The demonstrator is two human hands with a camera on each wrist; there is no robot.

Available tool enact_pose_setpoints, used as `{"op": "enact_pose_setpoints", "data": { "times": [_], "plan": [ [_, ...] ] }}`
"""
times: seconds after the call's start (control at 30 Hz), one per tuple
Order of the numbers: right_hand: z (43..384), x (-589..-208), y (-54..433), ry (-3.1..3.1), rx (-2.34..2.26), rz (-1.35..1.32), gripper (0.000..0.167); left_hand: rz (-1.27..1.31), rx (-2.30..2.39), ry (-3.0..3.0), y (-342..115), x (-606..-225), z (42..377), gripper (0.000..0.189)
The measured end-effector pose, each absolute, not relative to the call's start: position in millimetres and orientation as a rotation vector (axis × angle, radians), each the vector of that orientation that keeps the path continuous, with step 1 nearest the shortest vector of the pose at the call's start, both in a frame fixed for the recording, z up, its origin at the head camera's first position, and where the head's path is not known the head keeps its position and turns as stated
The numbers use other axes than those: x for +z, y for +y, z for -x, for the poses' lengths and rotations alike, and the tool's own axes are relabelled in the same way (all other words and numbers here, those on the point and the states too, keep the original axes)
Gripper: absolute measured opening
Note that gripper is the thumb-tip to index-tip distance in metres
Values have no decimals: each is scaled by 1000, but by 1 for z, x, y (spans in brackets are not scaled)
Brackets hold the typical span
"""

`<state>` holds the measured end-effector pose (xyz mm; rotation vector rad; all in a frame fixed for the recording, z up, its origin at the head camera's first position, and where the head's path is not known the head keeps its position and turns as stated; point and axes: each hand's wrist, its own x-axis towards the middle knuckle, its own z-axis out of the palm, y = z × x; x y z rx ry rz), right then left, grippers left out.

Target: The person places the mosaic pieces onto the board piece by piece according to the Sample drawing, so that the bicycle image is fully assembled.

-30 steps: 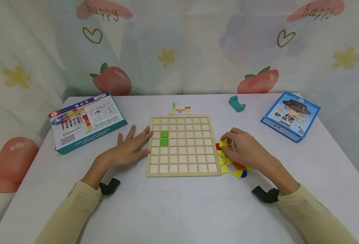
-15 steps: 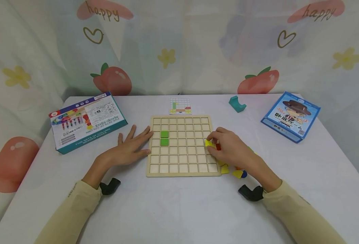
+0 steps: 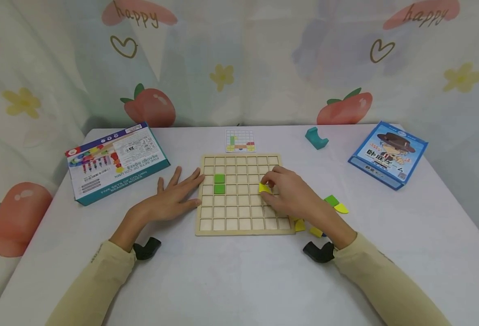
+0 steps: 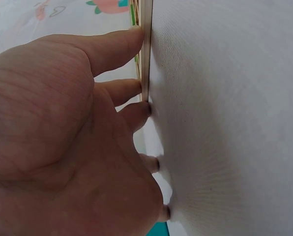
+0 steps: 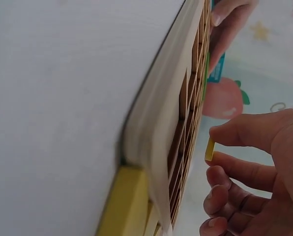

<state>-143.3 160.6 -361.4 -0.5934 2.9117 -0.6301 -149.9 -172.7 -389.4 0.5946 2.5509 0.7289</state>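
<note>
A wooden grid board (image 3: pixel 244 232) lies flat on the table, with two green square tiles (image 3: pixel 219 184) in neighbouring cells of one column near its left side. My right hand (image 3: pixel 290 192) pinches a yellow tile (image 3: pixel 264 187) between thumb and forefinger above the board's right half; in the right wrist view the yellow tile (image 5: pixel 210 149) shows edge-on, apart from the grid. My left hand (image 3: pixel 168 201) is spread, its fingertips touching the board's left edge. Loose yellow tiles (image 3: pixel 300 225) and a green tile (image 3: pixel 331 200) lie right of the board, partly hidden under my right forearm.
A small printed card (image 3: pixel 240 141) with a coloured grid lies behind the board. Further out are a teal curved block (image 3: pixel 316 138), a blue box (image 3: pixel 388 155) at right and a white-and-teal box (image 3: pixel 117 163) at left.
My right hand has picked a yellow tile from the pile and carried it left, over the board's right half. My left hand stays at the board's edge.
</note>
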Motion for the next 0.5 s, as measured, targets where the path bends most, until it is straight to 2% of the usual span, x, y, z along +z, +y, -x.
{"op": "enact_pose_setpoints", "data": {
  "times": [0.5],
  "plan": [
    [156,-362,129,2934,-634,612,26,-606,742,2546,-173,-390,151,71]
  ]
}}
